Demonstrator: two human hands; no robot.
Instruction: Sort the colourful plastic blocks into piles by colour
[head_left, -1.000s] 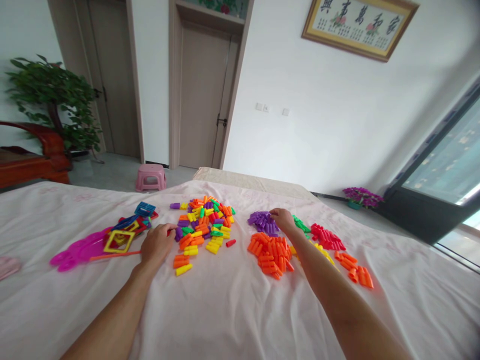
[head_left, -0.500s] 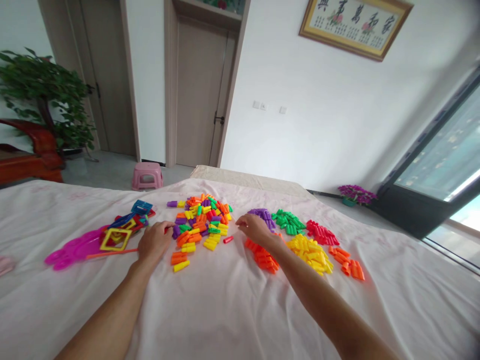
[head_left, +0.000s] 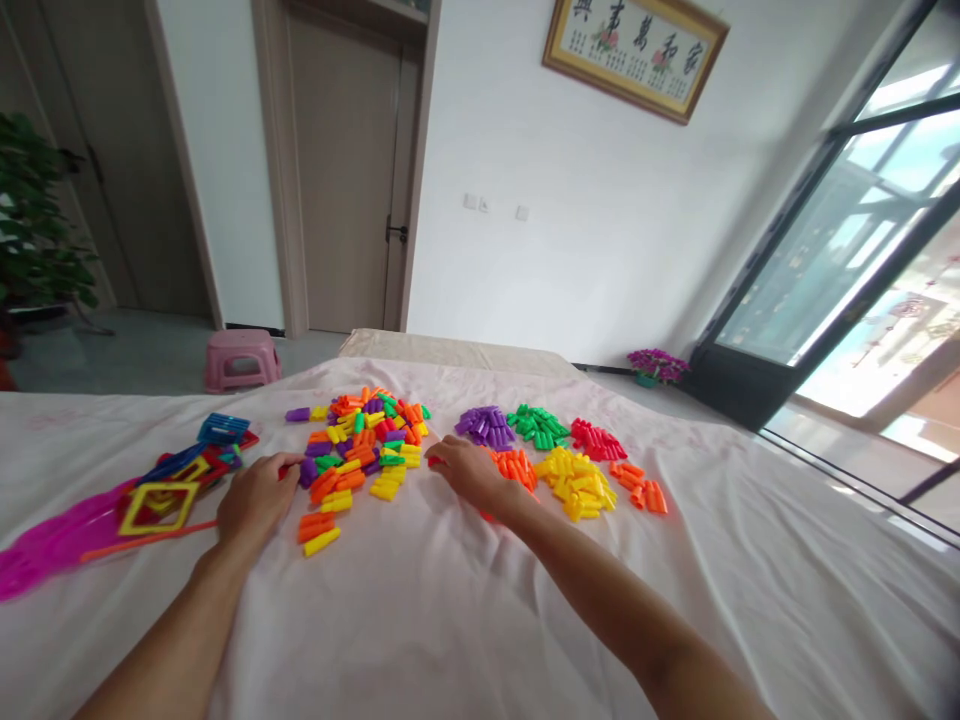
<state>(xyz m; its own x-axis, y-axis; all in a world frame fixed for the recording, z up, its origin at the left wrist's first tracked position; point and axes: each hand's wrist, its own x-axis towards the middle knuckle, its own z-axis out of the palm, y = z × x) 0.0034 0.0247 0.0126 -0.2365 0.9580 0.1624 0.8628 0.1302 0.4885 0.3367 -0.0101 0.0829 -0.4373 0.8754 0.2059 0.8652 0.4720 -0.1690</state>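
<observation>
My right grip (head_left: 472,470) is pinched nearly closed, thumb and fingertips on a red plastic piece (head_left: 434,461), just off the mixed pile's edge. My left grip (head_left: 259,495) is curled in, with a second red piece (head_left: 283,471) between thumb and forefinger; my fingers hide most of both.

The mixed pile (head_left: 367,437) of bullet-shaped pieces, in orange, yellow, purple, green and red, lies between my hands, at ten o'clock from the right one and two o'clock from the left.

From my right hand, the orange heap (head_left: 516,466) is just beside it at three, partly covered by it. The purple heap (head_left: 486,427) sits near twelve to one, the green heap (head_left: 538,426) at two, the yellow heap (head_left: 576,482) at three. Farther out between two and three is the red heap (head_left: 598,440), and at three a small orange group (head_left: 639,487).

From my left hand, a yellow square frame (head_left: 150,530) lies at nine, blue plastic pieces (head_left: 223,429) at eleven, and a magenta plastic item (head_left: 67,540) near nine, farther out. All rest on a pale, wrinkled cloth (head_left: 420,620); past its edge, at twelve, stands a pink stool (head_left: 241,360)
</observation>
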